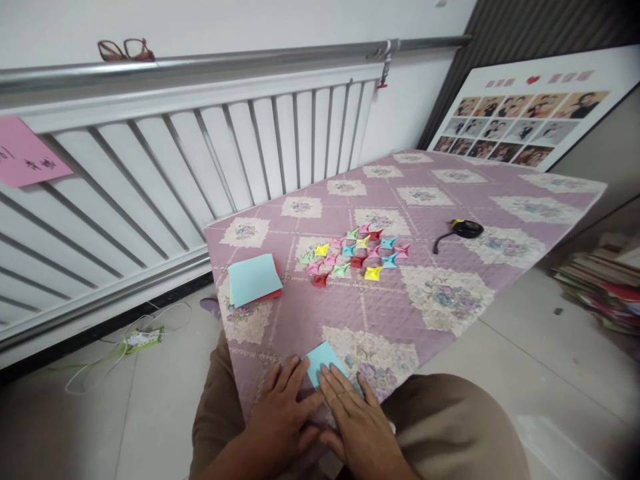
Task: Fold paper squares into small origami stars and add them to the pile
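A light blue sheet of paper [320, 359] lies on the tablecloth near the table's front edge, with a crease line showing on it. My left hand [284, 407] rests at its left side, fingers stretched out and fingertips near the paper's edge. Across the paper's lower part lies my right hand [353, 410], flat with fingers extended, hiding some of it. Farther left is a stack of square paper [255, 280], light blue on top with red and pale yellow showing below. Several small folded paper shapes [357, 261] in red, pink, yellow, green and blue stand in rows beyond my hands.
A black tape measure [467, 229] lies right of the folded shapes. The table with its purple floral cloth [340, 313] meets a white radiator [240, 147]. Glasses [126, 51] sit on the pipe. A photo board [520, 120] leans behind; a power strip [144, 340] is on the floor.
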Demonstrator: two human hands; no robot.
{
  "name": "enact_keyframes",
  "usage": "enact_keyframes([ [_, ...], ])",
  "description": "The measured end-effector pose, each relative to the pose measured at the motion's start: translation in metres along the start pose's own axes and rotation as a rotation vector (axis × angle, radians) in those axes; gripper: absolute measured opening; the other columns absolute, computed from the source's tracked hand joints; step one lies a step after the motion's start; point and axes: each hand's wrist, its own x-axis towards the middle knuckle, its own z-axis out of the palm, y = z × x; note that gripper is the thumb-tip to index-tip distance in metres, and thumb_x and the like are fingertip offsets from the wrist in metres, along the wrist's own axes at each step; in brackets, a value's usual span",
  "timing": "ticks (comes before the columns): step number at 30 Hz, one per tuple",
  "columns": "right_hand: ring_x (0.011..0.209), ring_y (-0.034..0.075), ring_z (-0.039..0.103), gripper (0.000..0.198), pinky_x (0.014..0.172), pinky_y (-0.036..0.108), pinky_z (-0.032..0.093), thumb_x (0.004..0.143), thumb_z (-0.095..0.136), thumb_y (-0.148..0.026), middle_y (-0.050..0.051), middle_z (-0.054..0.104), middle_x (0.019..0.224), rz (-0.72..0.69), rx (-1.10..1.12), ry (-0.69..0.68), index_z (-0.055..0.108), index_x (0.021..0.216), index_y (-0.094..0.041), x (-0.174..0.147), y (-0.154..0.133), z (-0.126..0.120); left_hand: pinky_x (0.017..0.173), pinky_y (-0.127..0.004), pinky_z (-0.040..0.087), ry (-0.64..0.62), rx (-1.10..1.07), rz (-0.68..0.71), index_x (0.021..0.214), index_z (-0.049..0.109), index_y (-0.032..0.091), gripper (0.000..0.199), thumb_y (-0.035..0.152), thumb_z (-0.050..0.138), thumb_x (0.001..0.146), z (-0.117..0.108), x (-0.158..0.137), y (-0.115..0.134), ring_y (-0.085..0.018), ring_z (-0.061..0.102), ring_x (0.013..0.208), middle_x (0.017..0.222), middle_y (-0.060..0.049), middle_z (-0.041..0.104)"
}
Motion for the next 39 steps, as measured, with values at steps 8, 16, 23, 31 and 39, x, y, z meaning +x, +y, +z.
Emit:
enact_keyframes([
  [8, 0.125, 0.028, 0.043, 0.066, 0.107, 0.055, 0.011, 0.081, 0.062, -0.040, 0.003, 0.046, 0.141, 0.115, 0.016, -0.078, 0.035, 0.140, -0.027, 0.001, 0.002, 0.002, 0.108, -0.055, 0.022, 0.041, 0.030, 0.033, 0.140, 0.031, 0.044, 0.062, 0.046, 0.058, 0.085, 0.007, -0.001, -0.004, -0.033, 0.020, 0.139, 0.156, -0.005, 0.011],
  [16, 0.125, 0.032, 0.041, 0.061, 0.105, 0.061, 0.010, 0.078, 0.064, -0.042, 0.004, 0.049, 0.139, 0.208, 0.045, -0.172, 0.044, 0.134, -0.027, 0.014, -0.004, -0.005, 0.108, -0.055, 0.021, 0.053, 0.013, 0.047, 0.141, 0.025, 0.046, 0.058, 0.051, 0.049, 0.089, 0.006, -0.002, -0.005, -0.032, 0.017, 0.140, 0.156, -0.005, 0.012],
  [23, 0.127, 0.034, 0.040, 0.059, 0.102, 0.064, 0.015, 0.080, 0.059, -0.041, 0.004, 0.048, 0.140, 0.305, -0.031, -0.082, 0.043, 0.136, -0.031, -0.009, 0.003, 0.003, 0.109, -0.057, 0.018, -0.013, -0.022, 0.014, 0.141, 0.027, 0.045, 0.064, 0.048, 0.057, 0.085, 0.006, -0.001, -0.005, -0.034, 0.015, 0.140, 0.156, -0.005, 0.007],
  [31, 0.124, 0.032, 0.045, 0.053, 0.100, 0.062, 0.017, 0.082, 0.056, -0.038, 0.006, 0.052, 0.136, 0.311, -0.069, 0.060, 0.045, 0.133, -0.028, -0.016, 0.010, -0.004, 0.110, -0.057, 0.017, -0.013, -0.010, 0.017, 0.142, 0.026, 0.045, 0.066, 0.044, 0.059, 0.085, 0.007, -0.001, -0.003, -0.035, 0.015, 0.140, 0.157, -0.002, 0.003],
  [39, 0.108, 0.024, 0.056, 0.036, 0.104, 0.049, 0.018, 0.084, 0.060, -0.033, 0.002, 0.065, 0.113, 0.281, 0.050, 0.094, 0.056, 0.119, -0.028, 0.018, -0.014, -0.012, 0.110, -0.057, 0.016, -0.046, -0.015, 0.014, 0.141, 0.030, 0.041, 0.062, 0.047, 0.056, 0.086, 0.003, 0.000, -0.002, -0.033, 0.011, 0.141, 0.156, -0.005, 0.007],
])
